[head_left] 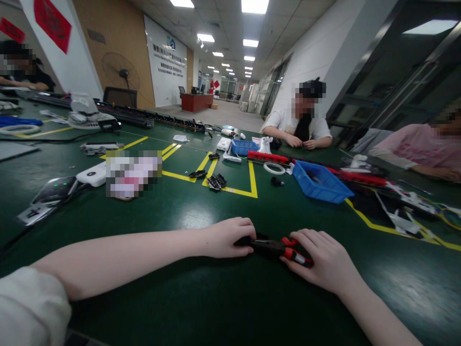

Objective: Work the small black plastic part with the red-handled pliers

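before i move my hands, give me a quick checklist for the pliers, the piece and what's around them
1. Right hand on the pliers: ok, it grips the red and black handles.
2. Left hand on the dark piece: ok, pinched between thumb and fingers.
3. Plier tips biting the piece: cannot tell, dark against dark at the left fingertips.
4. Blue bin apart from both hands: ok, it stands beyond the right hand.
5. Loose black parts apart from both hands: ok, they lie farther up the table.
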### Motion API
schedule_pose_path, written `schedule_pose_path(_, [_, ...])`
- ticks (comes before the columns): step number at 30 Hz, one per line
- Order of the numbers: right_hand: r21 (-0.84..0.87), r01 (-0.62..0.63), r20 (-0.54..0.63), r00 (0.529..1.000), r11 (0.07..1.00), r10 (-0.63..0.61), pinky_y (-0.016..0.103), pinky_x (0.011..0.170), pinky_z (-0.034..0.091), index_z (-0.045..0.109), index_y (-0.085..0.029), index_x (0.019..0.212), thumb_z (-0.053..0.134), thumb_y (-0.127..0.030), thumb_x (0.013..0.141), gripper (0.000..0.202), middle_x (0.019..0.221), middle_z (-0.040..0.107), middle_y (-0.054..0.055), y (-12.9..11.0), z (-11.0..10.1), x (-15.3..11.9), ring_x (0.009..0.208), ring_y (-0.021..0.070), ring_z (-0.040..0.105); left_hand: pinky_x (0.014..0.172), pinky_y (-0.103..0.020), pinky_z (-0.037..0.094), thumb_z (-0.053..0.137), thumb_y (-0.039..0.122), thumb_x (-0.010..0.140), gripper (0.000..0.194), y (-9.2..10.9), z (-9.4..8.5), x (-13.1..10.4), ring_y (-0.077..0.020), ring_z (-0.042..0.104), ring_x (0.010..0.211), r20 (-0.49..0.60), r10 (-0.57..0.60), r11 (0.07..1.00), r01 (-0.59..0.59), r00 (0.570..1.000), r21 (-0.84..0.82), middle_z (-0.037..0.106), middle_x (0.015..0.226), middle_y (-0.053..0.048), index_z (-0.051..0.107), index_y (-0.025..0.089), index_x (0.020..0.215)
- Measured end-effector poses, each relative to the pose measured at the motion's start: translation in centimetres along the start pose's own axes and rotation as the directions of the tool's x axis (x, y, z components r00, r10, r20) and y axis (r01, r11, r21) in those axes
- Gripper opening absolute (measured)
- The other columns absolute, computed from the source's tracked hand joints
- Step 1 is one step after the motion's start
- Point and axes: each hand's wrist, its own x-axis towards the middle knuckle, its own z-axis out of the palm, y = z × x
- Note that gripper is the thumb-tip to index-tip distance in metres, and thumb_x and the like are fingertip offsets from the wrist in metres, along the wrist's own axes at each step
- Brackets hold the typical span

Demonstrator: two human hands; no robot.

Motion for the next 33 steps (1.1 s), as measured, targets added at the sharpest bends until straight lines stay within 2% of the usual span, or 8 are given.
schedule_pose_path(11, [-0.033, 0.017, 0.005, 1.0, 0.999, -0.017, 0.034, 0.069, 0.047, 0.064, -0.012, 0.098, 0.061, -0.045, 0.082, 0.037, 0.091, 0.068, 0.013, -0.18, -0.2, 0.06, 0.078, 0.0217, 0.063, 0.083, -0.029, 0.048, 0.062, 0.021, 0.087, 0.017, 0.11, -0.02, 0.01, -0.0179, 0.057, 0.096, 0.014, -0.011, 1.0, 0.011, 1.0, 0.008, 0.057, 0.109, -0.009, 0.056, 0.015, 0.101])
schedule_pose_path(20, [-0.035, 0.01, 0.028, 1.0, 0.999, -0.009, 0.033, 0.067, 0.046, 0.064, -0.012, 0.098, 0.061, -0.047, 0.082, 0.038, 0.091, 0.068, 0.012, 0.04, -0.2, -0.2, 0.075, 0.0203, 0.062, 0.083, -0.031, 0.049, 0.066, 0.021, 0.083, 0.034, 0.22, 0.11, -0.04, -0.0197, 0.059, 0.098, -0.009, -0.085, 0.996, 0.085, 0.996, -0.017, 0.061, 0.109, -0.008, 0.051, 0.017, 0.113])
schedule_pose_path(23, [-0.021, 0.002, 0.03, 1.0, 1.0, -0.001, 0.033, 0.067, 0.046, 0.064, -0.013, 0.098, 0.062, -0.047, 0.081, 0.038, 0.09, 0.068, 0.012, 0.02, -0.15, -0.19, 0.076, 0.0203, 0.062, 0.085, -0.032, 0.049, 0.067, 0.022, 0.083, 0.032, -0.06, 0.27, -0.05, -0.0199, 0.059, 0.098, -0.012, -0.074, 0.997, 0.074, 0.997, -0.025, 0.061, 0.108, -0.008, 0.052, 0.017, 0.11])
schedule_pose_path(28, [0.0, -0.009, 0.033, 0.999, 1.0, 0.009, 0.033, 0.068, 0.045, 0.065, -0.013, 0.098, 0.062, -0.046, 0.081, 0.037, 0.09, 0.068, 0.012, 0.04, -0.06, -0.29, 0.076, 0.0204, 0.062, 0.092, -0.033, 0.048, 0.066, 0.022, 0.084, 0.021, -0.38, 0.3, -0.12, -0.0205, 0.057, 0.109, -0.018, -0.011, 0.998, 0.009, 1.0, -0.066, 0.054, 0.124, -0.011, 0.056, 0.017, 0.103])
schedule_pose_path(33, [-0.003, -0.006, 0.036, 0.999, 1.0, 0.006, 0.033, 0.069, 0.046, 0.065, -0.013, 0.1, 0.061, -0.046, 0.082, 0.038, 0.091, 0.068, 0.013, -0.02, -0.12, -0.41, 0.078, 0.0215, 0.062, 0.09, -0.034, 0.049, 0.067, 0.021, 0.083, 0.018, -0.44, 0.3, -0.07, -0.02, 0.059, 0.105, -0.011, -0.021, 0.995, 0.02, 1.0, -0.099, 0.054, 0.122, -0.01, 0.059, 0.017, 0.099])
